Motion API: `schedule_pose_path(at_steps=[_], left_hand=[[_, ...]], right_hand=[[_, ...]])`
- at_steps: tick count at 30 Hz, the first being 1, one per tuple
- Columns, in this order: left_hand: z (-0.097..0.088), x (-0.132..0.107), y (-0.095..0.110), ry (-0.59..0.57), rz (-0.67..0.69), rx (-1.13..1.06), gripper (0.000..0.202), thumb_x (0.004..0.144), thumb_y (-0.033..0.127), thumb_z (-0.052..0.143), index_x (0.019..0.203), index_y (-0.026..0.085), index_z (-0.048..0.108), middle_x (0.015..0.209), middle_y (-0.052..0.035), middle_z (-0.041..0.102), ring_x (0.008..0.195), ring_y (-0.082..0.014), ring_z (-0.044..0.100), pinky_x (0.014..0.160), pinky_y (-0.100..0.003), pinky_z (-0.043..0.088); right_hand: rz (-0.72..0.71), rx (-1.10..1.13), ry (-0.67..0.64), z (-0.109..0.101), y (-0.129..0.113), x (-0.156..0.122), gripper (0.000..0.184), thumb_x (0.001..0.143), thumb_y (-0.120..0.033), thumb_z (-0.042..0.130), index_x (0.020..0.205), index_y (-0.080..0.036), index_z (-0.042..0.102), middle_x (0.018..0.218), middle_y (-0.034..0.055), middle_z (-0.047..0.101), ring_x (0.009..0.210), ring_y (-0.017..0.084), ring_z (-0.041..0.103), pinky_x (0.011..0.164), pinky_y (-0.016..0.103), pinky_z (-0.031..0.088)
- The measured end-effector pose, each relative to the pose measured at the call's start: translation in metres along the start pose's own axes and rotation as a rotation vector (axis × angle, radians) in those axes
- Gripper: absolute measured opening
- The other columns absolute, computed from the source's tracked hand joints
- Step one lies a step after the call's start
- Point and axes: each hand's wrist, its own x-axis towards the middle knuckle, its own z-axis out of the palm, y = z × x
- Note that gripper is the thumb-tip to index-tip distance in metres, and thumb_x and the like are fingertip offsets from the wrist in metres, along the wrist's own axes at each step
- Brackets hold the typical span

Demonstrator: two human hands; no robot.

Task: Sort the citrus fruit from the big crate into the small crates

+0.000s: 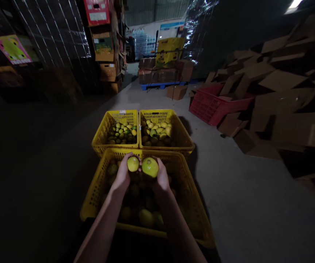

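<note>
My left hand (123,171) is closed around a smaller yellow-green lemon (133,164). Beside it, my right hand (161,176) grips a larger lemon (150,167) with its stem end facing up. Both hands are held over the near yellow crate (193,190), in which several more lemons (146,218) lie in shadow. Just beyond stand two more yellow crates side by side. The far left crate (98,135) has small green and yellow fruit (121,132) in it, and the far right crate (183,133) holds mostly yellow ones (161,128).
On the right, a red crate (207,106) leans among a heap of flattened cardboard boxes (280,80). Stacked cartons (104,47) rise at the back left. A blue pallet (163,85) bearing boxes stands further back on the grey floor (223,190).
</note>
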Motion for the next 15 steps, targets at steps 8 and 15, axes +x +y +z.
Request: schedule_pose_path(at_steps=[8, 15], left_hand=[[0.007, -0.012, 0.006, -0.044, 0.019, 0.081, 0.037, 0.074, 0.051, 0.056, 0.068, 0.014, 0.059, 0.059, -0.0039, 0.061, 0.048, -0.0121, 0.056, 0.035, -0.019, 0.028], [0.003, -0.015, 0.001, 0.04, -0.027, -0.036, 0.03, 0.074, 0.041, 0.062, 0.068, 0.013, 0.055, 0.048, 0.002, 0.054, 0.038, -0.0072, 0.047, 0.037, -0.017, 0.034]], right_hand=[[-0.187, -0.074, -0.068, 0.002, -0.006, -0.012, 0.018, 0.066, -0.039, 0.061, 0.069, -0.021, 0.061, 0.054, 0.0005, 0.064, 0.058, 0.02, 0.063, 0.049, 0.027, 0.05], [-0.148, -0.135, -0.176, 0.002, -0.004, -0.02, 0.033, 0.067, -0.05, 0.065, 0.078, -0.02, 0.063, 0.056, 0.003, 0.064, 0.063, 0.024, 0.065, 0.051, 0.03, 0.053]])
